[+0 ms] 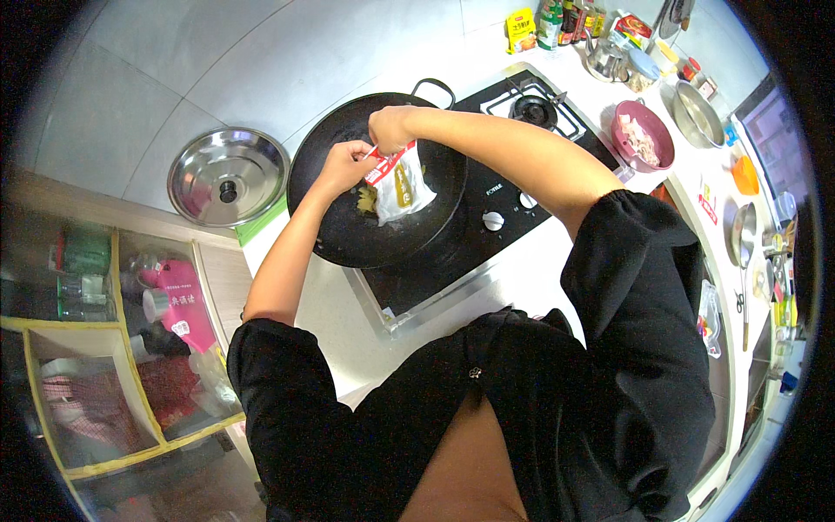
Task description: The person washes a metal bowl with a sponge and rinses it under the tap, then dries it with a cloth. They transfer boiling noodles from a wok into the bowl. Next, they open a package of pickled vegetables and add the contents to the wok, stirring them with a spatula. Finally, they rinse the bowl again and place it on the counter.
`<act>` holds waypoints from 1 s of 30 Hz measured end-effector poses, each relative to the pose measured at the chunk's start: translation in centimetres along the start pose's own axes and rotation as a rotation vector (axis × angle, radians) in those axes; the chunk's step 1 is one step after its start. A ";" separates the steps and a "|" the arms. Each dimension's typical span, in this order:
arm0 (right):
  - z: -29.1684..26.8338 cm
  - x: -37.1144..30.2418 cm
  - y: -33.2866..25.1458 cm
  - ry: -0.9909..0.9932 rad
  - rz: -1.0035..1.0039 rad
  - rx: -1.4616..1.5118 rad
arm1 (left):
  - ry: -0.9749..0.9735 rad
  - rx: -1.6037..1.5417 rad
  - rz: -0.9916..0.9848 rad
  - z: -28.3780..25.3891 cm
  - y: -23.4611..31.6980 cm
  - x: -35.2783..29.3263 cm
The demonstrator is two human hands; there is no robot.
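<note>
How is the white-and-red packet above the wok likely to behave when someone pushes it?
The white-and-red packet would probably flop, since its white lower part looks crinkled like thin film. It would likely swing rather than tip, as the left hand and right hand hold it only at the red upper end.

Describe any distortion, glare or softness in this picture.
Head view: the tiled wall shows curved seams, and black fills the corners; head view: bright reflections streak the steel lid; head view: shelves at lower left look dim and soft, the packet comparatively clear.
</note>
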State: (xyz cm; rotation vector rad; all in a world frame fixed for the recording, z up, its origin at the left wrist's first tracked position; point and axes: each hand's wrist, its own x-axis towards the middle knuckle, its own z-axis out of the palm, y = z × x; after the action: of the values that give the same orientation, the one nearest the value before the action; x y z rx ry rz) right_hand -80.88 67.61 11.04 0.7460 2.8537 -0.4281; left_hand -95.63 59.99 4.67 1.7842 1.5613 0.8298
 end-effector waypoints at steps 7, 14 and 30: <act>0.7 -0.3 -0.3 -0.010 -0.013 -0.058 | -0.056 0.218 -0.024 0.2 -0.2 -0.4; -0.2 -0.6 -1.5 0.012 -0.008 -0.073 | 0.021 0.172 0.047 0.7 -1.1 0.1; -0.8 -1.3 -1.9 0.032 0.029 -0.073 | 0.110 0.440 0.046 0.8 0.2 0.5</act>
State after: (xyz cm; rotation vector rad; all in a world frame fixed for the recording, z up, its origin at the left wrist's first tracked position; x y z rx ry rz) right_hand -80.76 65.73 12.56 0.7872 2.8666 -0.3091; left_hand -94.80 60.42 4.37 2.1148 1.8924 0.6478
